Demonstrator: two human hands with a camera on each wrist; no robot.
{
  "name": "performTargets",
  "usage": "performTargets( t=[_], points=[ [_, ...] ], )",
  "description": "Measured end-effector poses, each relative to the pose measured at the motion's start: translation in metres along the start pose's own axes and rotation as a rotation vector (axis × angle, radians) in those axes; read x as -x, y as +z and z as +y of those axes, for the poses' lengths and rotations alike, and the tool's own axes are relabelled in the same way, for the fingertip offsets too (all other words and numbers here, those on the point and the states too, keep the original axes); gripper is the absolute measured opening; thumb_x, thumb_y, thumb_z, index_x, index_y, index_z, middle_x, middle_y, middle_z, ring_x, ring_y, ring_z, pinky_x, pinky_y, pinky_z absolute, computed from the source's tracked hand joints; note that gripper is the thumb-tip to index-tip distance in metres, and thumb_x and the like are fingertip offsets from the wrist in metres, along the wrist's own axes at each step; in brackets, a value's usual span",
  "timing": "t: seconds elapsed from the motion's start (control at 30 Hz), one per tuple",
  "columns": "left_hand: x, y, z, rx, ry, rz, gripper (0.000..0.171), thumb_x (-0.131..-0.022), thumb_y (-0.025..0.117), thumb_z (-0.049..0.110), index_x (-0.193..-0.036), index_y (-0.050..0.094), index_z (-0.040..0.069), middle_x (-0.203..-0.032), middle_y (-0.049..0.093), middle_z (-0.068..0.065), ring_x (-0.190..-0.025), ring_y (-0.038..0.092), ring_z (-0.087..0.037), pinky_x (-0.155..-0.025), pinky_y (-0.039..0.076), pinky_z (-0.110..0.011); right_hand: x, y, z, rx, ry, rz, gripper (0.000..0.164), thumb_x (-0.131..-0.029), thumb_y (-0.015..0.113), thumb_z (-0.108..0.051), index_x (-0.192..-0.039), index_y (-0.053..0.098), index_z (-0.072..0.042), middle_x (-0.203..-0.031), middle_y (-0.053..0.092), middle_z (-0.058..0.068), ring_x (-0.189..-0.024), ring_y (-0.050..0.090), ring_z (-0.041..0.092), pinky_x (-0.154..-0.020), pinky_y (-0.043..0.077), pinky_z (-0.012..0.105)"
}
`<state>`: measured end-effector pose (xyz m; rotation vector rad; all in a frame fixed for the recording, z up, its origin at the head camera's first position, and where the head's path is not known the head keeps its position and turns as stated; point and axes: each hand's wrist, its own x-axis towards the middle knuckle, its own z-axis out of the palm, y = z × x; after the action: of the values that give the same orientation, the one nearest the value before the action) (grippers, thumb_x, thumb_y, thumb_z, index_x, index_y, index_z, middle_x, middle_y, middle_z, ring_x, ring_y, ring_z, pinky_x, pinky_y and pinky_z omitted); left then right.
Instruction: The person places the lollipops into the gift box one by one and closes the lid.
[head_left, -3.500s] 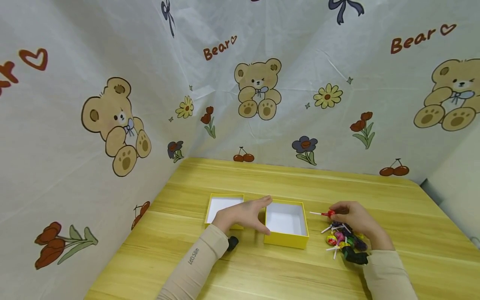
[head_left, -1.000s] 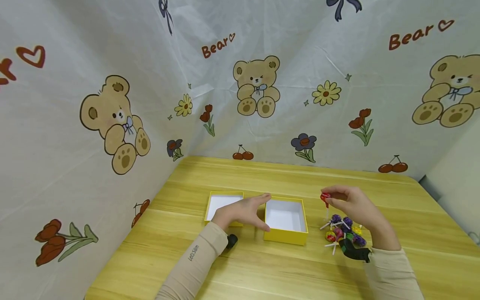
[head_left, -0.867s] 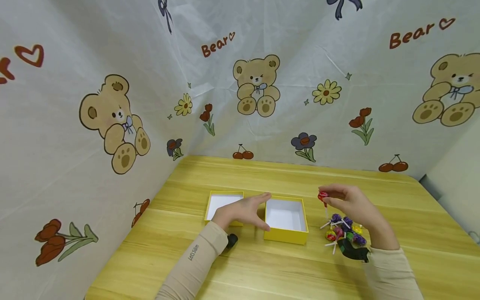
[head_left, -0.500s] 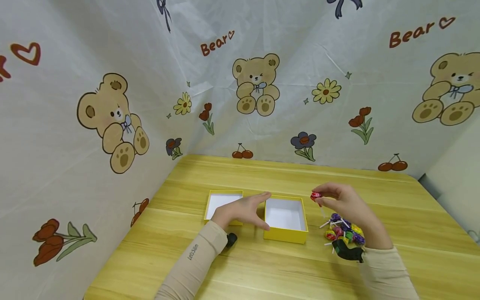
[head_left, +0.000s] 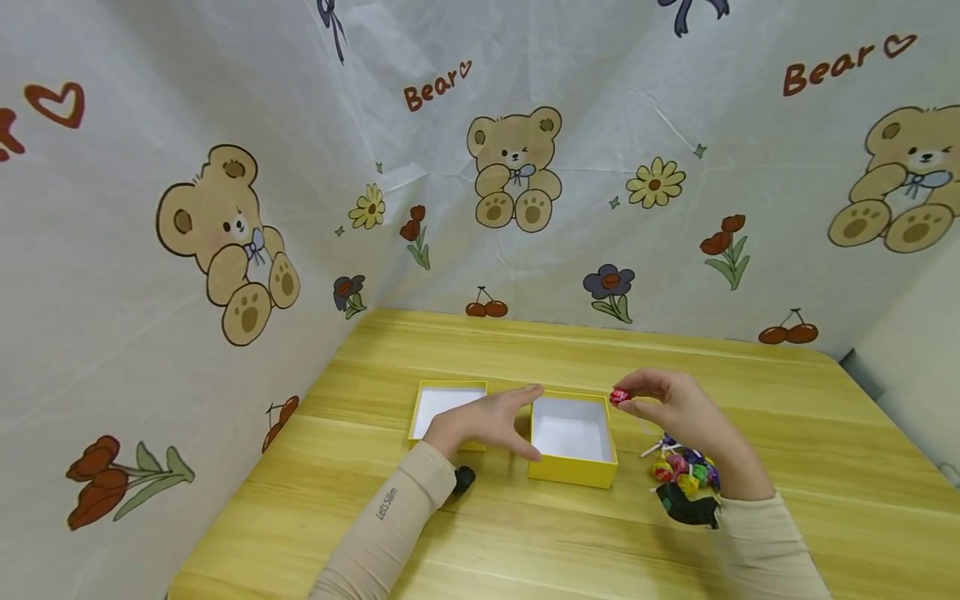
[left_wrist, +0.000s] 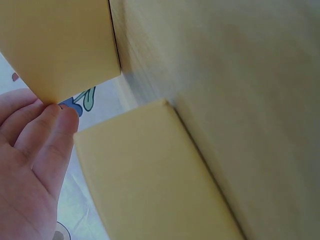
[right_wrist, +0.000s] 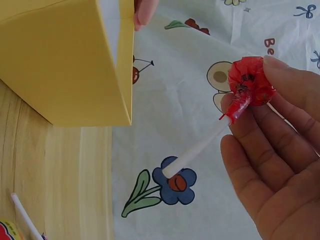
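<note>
A red-wrapped lollipop is pinched between the thumb and fingertips of my right hand, in the air by the right edge of a yellow box. Its white stick slants down, as the right wrist view shows. The box stands upright with a bare white inside. My left hand is at the box's left side, thumb and fingers spread apart along it. Fingertips of that hand touch a yellow corner in the left wrist view. Several lollipops in mixed colours lie heaped under my right wrist, partly hidden.
Left of the box lies a shallow yellow box part with a white inside, partly covered by my left hand. A black wrist device hangs under the right sleeve. A bear-printed cloth hangs behind the wooden table.
My right hand picked the red lollipop out beside the pile, lifted it and carried it left to the box's right edge. The left hand has stayed at the box.
</note>
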<state>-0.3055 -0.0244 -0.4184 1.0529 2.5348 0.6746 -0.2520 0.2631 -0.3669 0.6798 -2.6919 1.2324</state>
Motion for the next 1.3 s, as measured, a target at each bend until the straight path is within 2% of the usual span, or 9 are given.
performTargets(
  t=[0.13,0.43,0.7,0.83,1.03,1.3],
  points=[
    [0.0,0.0,0.001,-0.003,0.005,-0.001,0.106,-0.061,0.064,0.067,-0.143,0.008,0.029,-0.149,0.006,0.014,-0.136,0.016,-0.013,-0.107,0.028,-0.037,0.0,0.003,-0.002,-0.037,0.013,-0.002,0.017,-0.082,0.063,-0.02,-0.096,0.064,-0.011,-0.092,0.066,0.004,-0.084,0.063,0.013,-0.071,0.052,0.021],
    [0.001,-0.001,0.001,-0.021,0.004,0.001,0.105,-0.062,0.064,0.065,-0.143,0.009,0.028,-0.149,0.006,0.014,-0.136,0.017,-0.012,-0.107,0.027,-0.037,-0.005,0.017,-0.004,-0.052,-0.011,-0.01,0.017,-0.081,0.063,-0.014,-0.098,0.066,-0.014,-0.095,0.066,0.0,-0.088,0.062,0.017,-0.075,0.052,0.023],
    [-0.001,0.0,0.0,-0.019,0.007,0.003,0.105,-0.062,0.064,0.067,-0.143,0.01,0.028,-0.149,0.007,0.012,-0.135,0.017,-0.011,-0.107,0.027,-0.035,-0.009,0.033,-0.008,-0.102,-0.031,-0.045,0.021,-0.08,0.065,-0.012,-0.1,0.066,-0.007,-0.097,0.066,0.005,-0.089,0.063,0.019,-0.074,0.052,0.022],
    [-0.001,0.0,0.0,-0.018,0.005,0.001,0.104,-0.062,0.064,0.067,-0.143,0.009,0.029,-0.149,0.007,0.013,-0.135,0.017,-0.011,-0.107,0.027,-0.035,-0.011,0.038,-0.008,-0.105,-0.023,-0.057,0.023,-0.08,0.065,-0.01,-0.102,0.064,-0.004,-0.097,0.066,0.004,-0.09,0.062,0.018,-0.075,0.052,0.022],
    [-0.001,0.0,0.0,-0.02,-0.002,-0.002,0.106,-0.061,0.062,0.07,-0.143,0.009,0.029,-0.149,0.006,0.013,-0.135,0.017,-0.011,-0.107,0.027,-0.036,-0.013,0.047,-0.009,-0.105,-0.025,-0.065,0.02,-0.079,0.066,-0.013,-0.098,0.065,-0.008,-0.094,0.065,0.002,-0.086,0.062,0.016,-0.074,0.052,0.022],
    [-0.001,0.0,0.001,-0.026,0.001,0.004,0.105,-0.062,0.061,0.07,-0.143,0.009,0.028,-0.149,0.007,0.012,-0.135,0.017,-0.011,-0.107,0.027,-0.036,-0.015,0.059,-0.016,-0.097,-0.047,-0.102,0.017,-0.079,0.065,-0.013,-0.095,0.066,-0.006,-0.092,0.066,0.008,-0.085,0.062,0.022,-0.073,0.053,0.023]
  ],
)
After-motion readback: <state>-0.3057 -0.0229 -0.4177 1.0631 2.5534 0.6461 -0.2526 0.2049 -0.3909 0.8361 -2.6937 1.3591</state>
